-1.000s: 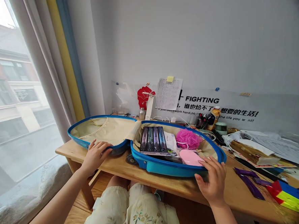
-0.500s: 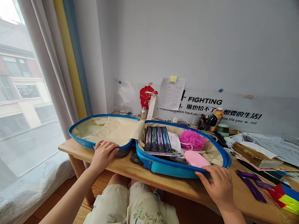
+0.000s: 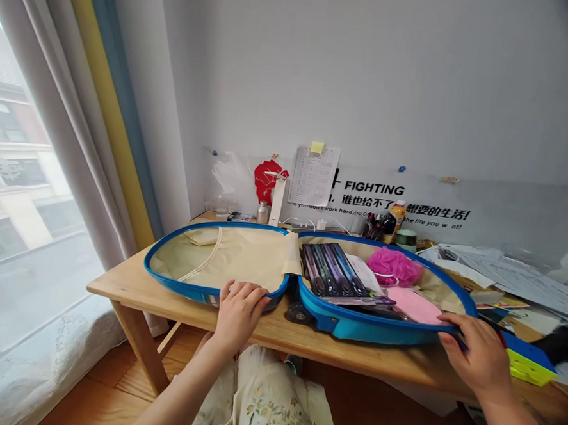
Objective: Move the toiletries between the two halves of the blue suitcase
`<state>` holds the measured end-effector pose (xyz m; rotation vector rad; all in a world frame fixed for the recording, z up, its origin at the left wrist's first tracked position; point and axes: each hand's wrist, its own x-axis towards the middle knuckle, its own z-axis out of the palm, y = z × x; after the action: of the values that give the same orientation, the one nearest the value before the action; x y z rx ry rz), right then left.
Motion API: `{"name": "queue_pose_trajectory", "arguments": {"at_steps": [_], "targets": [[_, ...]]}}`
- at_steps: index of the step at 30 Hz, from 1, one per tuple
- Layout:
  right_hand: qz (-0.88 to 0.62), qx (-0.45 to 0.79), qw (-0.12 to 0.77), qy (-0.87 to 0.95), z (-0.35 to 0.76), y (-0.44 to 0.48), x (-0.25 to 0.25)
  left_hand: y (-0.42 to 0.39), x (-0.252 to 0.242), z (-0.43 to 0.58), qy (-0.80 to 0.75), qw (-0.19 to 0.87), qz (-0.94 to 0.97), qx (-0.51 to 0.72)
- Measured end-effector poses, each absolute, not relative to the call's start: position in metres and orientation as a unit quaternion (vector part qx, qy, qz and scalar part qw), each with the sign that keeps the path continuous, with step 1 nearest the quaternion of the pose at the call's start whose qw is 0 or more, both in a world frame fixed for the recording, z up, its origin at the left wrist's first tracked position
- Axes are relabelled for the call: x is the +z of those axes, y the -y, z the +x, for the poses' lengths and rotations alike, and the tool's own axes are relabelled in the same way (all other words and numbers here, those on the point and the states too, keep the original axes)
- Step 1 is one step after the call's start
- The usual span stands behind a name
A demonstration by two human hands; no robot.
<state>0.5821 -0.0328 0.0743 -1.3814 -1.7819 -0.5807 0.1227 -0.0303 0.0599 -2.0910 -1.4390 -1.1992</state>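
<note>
A blue suitcase (image 3: 377, 332) with beige lining lies spread open on the wooden desk. My left hand (image 3: 240, 312) has its fingers curled over the near rim of the left half, which holds only a lining strap. Over the near right rim of the other half, my right hand (image 3: 480, 353) grips with thumb outside and fingers on top. In that half are a pack of toothbrushes (image 3: 335, 270), a white packet (image 3: 363, 273), a pink mesh bath puff (image 3: 395, 267) and a pale pink oval thing (image 3: 415, 304).
Papers (image 3: 516, 271) pile up on the right of the desk (image 3: 111, 284), near a blue-and-yellow box (image 3: 528, 359). A bottle (image 3: 394, 219), a jar (image 3: 406, 238) and a small silver container (image 3: 262, 212) stand behind the suitcase. A curtain (image 3: 91, 130) hangs left.
The open suitcase has slid to the right along the desk, with both hands still on its near rim. It now hides the purple packets. My view has also shifted.
</note>
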Motion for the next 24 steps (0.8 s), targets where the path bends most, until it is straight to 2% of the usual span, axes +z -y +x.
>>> {"name": "queue_pose_trajectory", "arguments": {"at_steps": [4, 7, 11, 14, 17, 20, 24], "targets": [[-0.625, -0.169, 0.407, 0.644, 0.573, 0.036, 0.100, 0.030, 0.057, 0.147, 0.501, 0.150, -0.743, -0.417], [-0.652, -0.153, 0.384, 0.636, 0.555, 0.025, 0.128, 0.032, 0.059, 0.157, 0.488, 0.143, -0.762, -0.402], [-0.639, -0.084, 0.250, 0.723, 0.535, -0.003, 0.154, 0.038, 0.059, 0.148, 0.465, 0.158, -0.773, -0.402], [-0.575, -0.020, 0.126, 0.808, 0.520, -0.017, 0.161, 0.041, 0.054, 0.124, 0.485, 0.186, -0.752, -0.406], [-0.519, 0.011, 0.041, 0.854, 0.504, -0.019, 0.164, 0.041, 0.046, 0.096, 0.508, 0.212, -0.729, -0.407], [-0.517, 0.033, 0.029, 0.855, 0.495, -0.022, 0.171, 0.039, 0.038, 0.074, 0.513, 0.225, -0.716, -0.416], [-0.631, 0.081, 0.076, 0.768, 0.504, -0.045, 0.177, 0.039, 0.030, 0.061, 0.513, 0.220, -0.718, -0.416]]}}
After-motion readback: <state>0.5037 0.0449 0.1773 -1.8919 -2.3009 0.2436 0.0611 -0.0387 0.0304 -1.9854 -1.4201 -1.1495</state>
